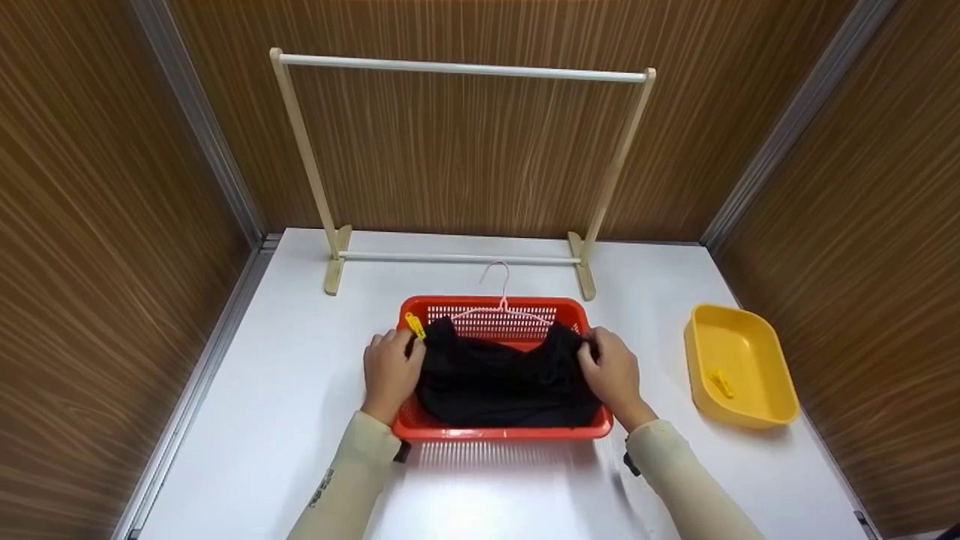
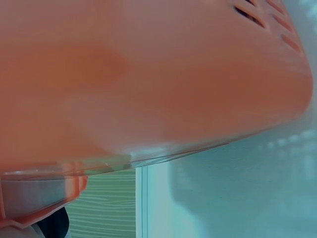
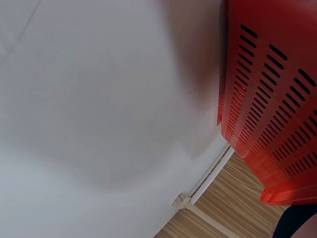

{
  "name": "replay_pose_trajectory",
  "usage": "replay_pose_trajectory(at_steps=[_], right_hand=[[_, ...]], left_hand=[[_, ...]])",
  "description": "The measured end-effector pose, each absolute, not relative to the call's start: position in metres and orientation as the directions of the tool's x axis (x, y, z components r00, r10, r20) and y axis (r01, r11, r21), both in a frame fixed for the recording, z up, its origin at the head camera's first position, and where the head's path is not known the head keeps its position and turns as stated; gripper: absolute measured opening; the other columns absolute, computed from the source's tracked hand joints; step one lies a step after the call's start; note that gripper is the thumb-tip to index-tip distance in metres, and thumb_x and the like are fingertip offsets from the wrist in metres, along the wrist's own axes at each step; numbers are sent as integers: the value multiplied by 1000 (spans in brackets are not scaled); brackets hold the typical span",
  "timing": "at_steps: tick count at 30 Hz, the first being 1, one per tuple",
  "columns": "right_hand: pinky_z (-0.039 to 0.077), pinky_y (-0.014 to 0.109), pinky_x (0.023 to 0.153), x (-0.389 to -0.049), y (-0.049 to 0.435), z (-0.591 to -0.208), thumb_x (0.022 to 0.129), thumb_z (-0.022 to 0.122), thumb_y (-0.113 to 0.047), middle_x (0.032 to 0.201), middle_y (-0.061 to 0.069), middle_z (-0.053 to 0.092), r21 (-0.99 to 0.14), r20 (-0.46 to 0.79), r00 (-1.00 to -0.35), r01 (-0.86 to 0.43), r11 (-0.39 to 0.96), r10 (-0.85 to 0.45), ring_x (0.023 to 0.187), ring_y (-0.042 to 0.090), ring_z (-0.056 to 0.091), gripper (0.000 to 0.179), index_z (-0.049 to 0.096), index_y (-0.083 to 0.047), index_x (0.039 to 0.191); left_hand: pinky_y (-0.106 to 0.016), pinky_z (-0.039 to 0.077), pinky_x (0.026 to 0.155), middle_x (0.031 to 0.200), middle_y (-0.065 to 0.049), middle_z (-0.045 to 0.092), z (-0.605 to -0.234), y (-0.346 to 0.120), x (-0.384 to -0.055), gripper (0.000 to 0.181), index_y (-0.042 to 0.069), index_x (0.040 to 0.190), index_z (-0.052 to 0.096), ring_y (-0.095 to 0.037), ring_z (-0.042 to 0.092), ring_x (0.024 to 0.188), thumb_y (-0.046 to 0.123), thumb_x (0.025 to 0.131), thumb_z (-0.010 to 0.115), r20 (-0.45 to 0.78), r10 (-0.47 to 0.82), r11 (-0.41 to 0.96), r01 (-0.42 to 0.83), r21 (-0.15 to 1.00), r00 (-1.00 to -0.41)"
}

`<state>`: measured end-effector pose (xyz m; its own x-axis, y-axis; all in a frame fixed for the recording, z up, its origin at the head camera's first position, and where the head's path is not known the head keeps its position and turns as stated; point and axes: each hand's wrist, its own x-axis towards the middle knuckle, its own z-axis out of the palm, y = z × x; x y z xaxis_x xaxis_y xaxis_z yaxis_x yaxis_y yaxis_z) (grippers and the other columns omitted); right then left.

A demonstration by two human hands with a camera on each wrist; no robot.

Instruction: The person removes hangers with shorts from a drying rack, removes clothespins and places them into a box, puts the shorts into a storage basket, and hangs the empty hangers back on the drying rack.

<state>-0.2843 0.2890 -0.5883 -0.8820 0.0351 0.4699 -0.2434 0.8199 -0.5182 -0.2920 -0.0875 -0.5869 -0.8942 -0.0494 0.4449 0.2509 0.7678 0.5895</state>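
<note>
A black garment (image 1: 502,382) lies bunched in a red basket (image 1: 502,433), with a pink hanger (image 1: 501,308) at its top and the hook pointing away from me. My left hand (image 1: 391,371) pinches the garment's left side over the basket's edge. A yellow clothespin (image 1: 414,325) sticks up just beyond those fingers; whether it grips the cloth is hard to tell. On the opposite side, my right hand (image 1: 611,371) pinches the garment's right shoulder. Both wrist views show mostly the basket's outer walls (image 2: 148,89) (image 3: 277,94), with black cloth (image 3: 294,220) at a lower corner.
Behind the basket stands a rack with a white top rail (image 1: 461,68) and wooden posts (image 1: 306,154). To the right, a yellow tray (image 1: 750,352) holds a yellow clothespin (image 1: 721,383). Wood-grain panels (image 1: 465,150) enclose the white table (image 1: 285,360) at the back and sides.
</note>
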Motion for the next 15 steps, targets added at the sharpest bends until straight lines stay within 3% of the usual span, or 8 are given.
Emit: replay_pose_trajectory(at_steps=[15], right_hand=[[50,50,77,-284,289,-590,93,63,-15,91,10,67,-533,439,-897,-219,817,46,82,29,62,9,66,-9,99]], left_hand=[[-45,40,69,74,-7,57,-588,-89,-291,24,11,79,60,-31,50,71,22,100,61,441,-43,767,253,590,-896]])
